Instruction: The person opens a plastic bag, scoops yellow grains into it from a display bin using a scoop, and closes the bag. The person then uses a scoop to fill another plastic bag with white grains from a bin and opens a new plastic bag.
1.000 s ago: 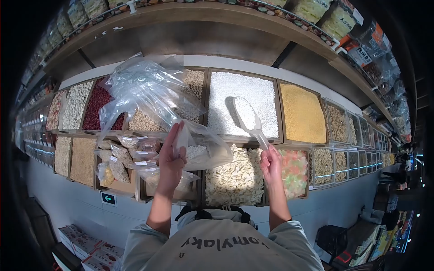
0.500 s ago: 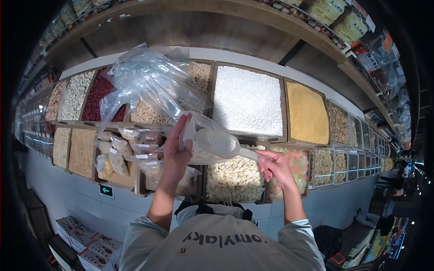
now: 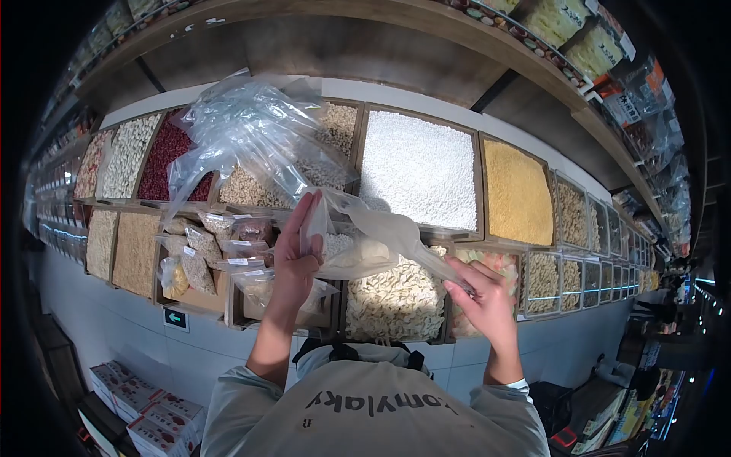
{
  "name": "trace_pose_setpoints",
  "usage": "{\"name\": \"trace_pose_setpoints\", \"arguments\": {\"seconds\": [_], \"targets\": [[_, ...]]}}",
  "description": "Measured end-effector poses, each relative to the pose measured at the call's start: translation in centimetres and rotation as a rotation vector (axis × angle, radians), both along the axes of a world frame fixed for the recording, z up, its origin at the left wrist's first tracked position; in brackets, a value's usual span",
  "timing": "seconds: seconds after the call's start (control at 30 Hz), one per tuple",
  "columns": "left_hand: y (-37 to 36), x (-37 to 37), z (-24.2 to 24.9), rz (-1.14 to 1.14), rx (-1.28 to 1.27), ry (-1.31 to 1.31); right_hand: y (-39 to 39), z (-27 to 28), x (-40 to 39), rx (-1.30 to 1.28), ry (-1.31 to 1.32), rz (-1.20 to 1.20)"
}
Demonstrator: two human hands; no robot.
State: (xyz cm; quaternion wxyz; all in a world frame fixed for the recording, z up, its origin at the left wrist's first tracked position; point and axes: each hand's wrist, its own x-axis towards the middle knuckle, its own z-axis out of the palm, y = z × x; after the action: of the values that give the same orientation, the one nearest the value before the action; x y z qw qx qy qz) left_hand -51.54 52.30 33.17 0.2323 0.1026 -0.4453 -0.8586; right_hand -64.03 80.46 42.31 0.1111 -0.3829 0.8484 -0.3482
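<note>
My left hand (image 3: 295, 247) is closed on the side of a clear plastic bag (image 3: 343, 263), with its fingertips at the opening. White grains lie inside the bag. My right hand (image 3: 481, 298) grips the handle of a translucent scoop (image 3: 392, 228), which is tipped over at the bag's mouth. Below the scoop is a bin of pale flat pieces (image 3: 396, 301). Behind it stands a bin heaped with white grains (image 3: 417, 169). A bunch of crumpled clear bags (image 3: 251, 133) lies over the bins at the upper left.
A yellow grain bin (image 3: 519, 192) stands to the right, and a dark red bean bin (image 3: 166, 160) to the left. Small packed bags (image 3: 199, 263) fill a front left bin. A wooden shelf (image 3: 426, 34) runs above. Cartons (image 3: 164, 419) are stacked on the floor at lower left.
My right hand has turned the scoop over and moved slightly right and down. The white grains that were in the scoop now lie in the bag. My left hand has stayed almost still.
</note>
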Motion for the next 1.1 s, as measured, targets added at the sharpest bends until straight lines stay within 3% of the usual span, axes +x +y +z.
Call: {"name": "trace_pose_setpoints", "arguments": {"seconds": [0.07,0.13,0.23,0.37,0.43,0.53,0.57,0.6,0.67,0.7,0.77,0.83,0.87,0.93,1.0,1.1], "targets": [[0.1,-0.1,0.0,0.024,-0.009,-0.051,1.3,-0.1,-1.3,-0.064,0.034,-0.056],[0.3,-0.1,0.2,0.010,-0.013,-0.045,1.7,-1.6,-3.0,-0.142,-0.215,-0.436],[0.7,0.0,0.6,-0.002,-0.022,-0.051,0.2,-4.5,-6.9,0.060,0.030,-0.507],[1.0,0.3,0.6,-0.005,0.004,-0.027,-2.1,-9.5,-11.3,0.159,0.051,-0.482],[1.1,0.3,0.7,-0.023,-0.001,-0.008,-3.7,-12.0,-12.2,0.096,-0.247,-0.605],[1.5,0.1,1.4,-0.050,-0.001,0.028,-4.7,-13.8,-12.6,0.013,-0.347,-0.642],[1.7,0.1,1.6,-0.060,0.007,0.042,-3.6,-16.5,-13.1,0.119,-0.050,-0.595],[1.7,0.1,2.0,-0.066,0.002,0.041,-4.0,-14.5,-11.3,0.114,-0.053,-0.601],[1.6,0.1,2.6,-0.089,-0.025,0.070,-3.5,-11.1,-6.3,0.162,0.811,-0.708],[1.4,0.1,2.7,-0.111,-0.017,0.078,-2.9,-11.8,-3.9,0.168,0.808,-0.731],[1.2,0.3,3.5,-0.151,-0.012,0.087,-1.2,-14.1,1.9,-0.402,0.188,-0.693],[1.1,0.6,4.5,-0.191,-0.002,0.097,-2.0,-19.3,7.0,-0.684,-0.319,-0.703],[1.0,0.9,5.1,-0.217,-0.003,0.105,-3.5,-18.9,8.9,-0.576,-0.189,-0.566],[1.2,1.3,5.5,-0.243,0.001,0.112,-5.1,-20.0,10.1,-0.523,-0.276,-0.504],[1.3,1.7,6.0,-0.252,0.028,0.160,-7.0,-20.6,8.3,-0.651,-0.479,-0.461],[-0.3,2.1,7.3,-0.363,0.046,0.195,-8.6,-14.2,6.4,-0.569,-0.502,-0.370]]}}
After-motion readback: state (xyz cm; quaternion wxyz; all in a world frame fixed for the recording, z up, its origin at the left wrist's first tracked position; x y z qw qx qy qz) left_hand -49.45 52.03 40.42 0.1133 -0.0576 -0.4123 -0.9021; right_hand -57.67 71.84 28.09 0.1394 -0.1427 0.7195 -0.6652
